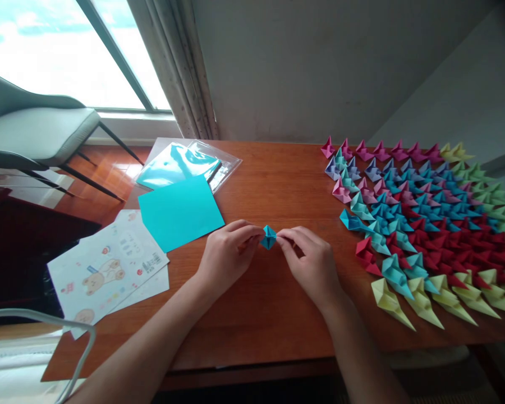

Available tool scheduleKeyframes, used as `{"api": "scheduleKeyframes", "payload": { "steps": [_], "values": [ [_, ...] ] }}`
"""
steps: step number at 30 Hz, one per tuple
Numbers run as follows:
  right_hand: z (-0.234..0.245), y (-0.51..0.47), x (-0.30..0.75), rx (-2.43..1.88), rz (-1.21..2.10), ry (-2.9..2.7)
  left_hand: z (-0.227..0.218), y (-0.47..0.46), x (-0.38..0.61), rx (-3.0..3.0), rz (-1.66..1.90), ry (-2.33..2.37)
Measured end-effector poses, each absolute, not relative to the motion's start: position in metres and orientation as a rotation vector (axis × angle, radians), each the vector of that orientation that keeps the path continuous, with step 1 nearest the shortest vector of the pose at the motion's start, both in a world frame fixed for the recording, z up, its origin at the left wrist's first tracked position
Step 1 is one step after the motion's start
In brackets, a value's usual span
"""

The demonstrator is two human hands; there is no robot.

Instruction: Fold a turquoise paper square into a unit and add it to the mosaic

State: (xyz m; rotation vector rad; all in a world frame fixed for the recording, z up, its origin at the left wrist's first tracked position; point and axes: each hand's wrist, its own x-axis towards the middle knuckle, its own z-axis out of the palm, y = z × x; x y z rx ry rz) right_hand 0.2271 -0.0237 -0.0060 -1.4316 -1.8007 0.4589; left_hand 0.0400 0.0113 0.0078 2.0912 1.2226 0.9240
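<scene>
A small folded blue paper piece (269, 238) is held above the middle of the table, its creased diamond-shaped face turned up. My left hand (229, 252) pinches its left corner between thumb and fingers. On the opposite side, my right hand (309, 261) pinches the right corner in the same way. The fingertips hide both ends of the piece. Left of my left hand lies a flat sheet of blue paper (180, 212). Rows of folded paper boats (429, 235) in several colours cover the table's right side, some way from my right hand.
Clear plastic packets with blue paper (179, 165) lie at the back left. Printed bear sheets (113, 269) overlap the left edge of the wooden table (273, 185). A grey chair (46, 132) stands by the window, and a white curved tube (86, 348) is at lower left.
</scene>
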Motion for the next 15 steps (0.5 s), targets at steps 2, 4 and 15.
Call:
{"api": "scheduleKeyframes", "payload": {
  "steps": [2,4,15],
  "values": [
    [-0.0044,-0.0232,0.2287,-1.468,0.444,-1.738,0.0110,0.0121,0.0397,1.990,0.999,1.247],
    [-0.0028,-0.0224,0.2306,-1.484,0.426,-1.696,0.0130,0.0134,0.0389,1.862,1.045,1.268],
    [0.0040,-0.0220,0.2367,-1.457,0.626,-1.399,0.0109,0.0165,0.0385,1.284,1.180,1.151]
  ]
}}
